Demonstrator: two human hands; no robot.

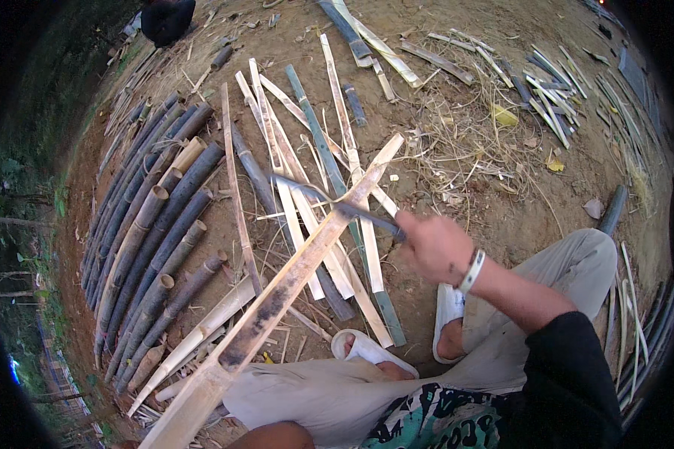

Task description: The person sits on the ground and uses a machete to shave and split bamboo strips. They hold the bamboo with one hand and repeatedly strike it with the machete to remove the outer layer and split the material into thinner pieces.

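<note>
My right hand is closed round the handle of a long dark-bladed knife. Its blade reaches leftward across a split bamboo piece and meets it near a node, where a pale sliver seems to curl up. The bamboo's hollow inner face is turned up, tan with dark stains. This piece slants from the middle of the view down to the lower left, over my leg, and its near end runs out of the picture. A bit of bare skin, likely my left arm, shows at the lower edge; my left hand is outside the view.
Split bamboo strips lie on the dirt ahead. To the left is a row of cut bamboo poles. Shavings and more strips are scattered at the right. My sandalled feet rest close by. A dark shape is far left.
</note>
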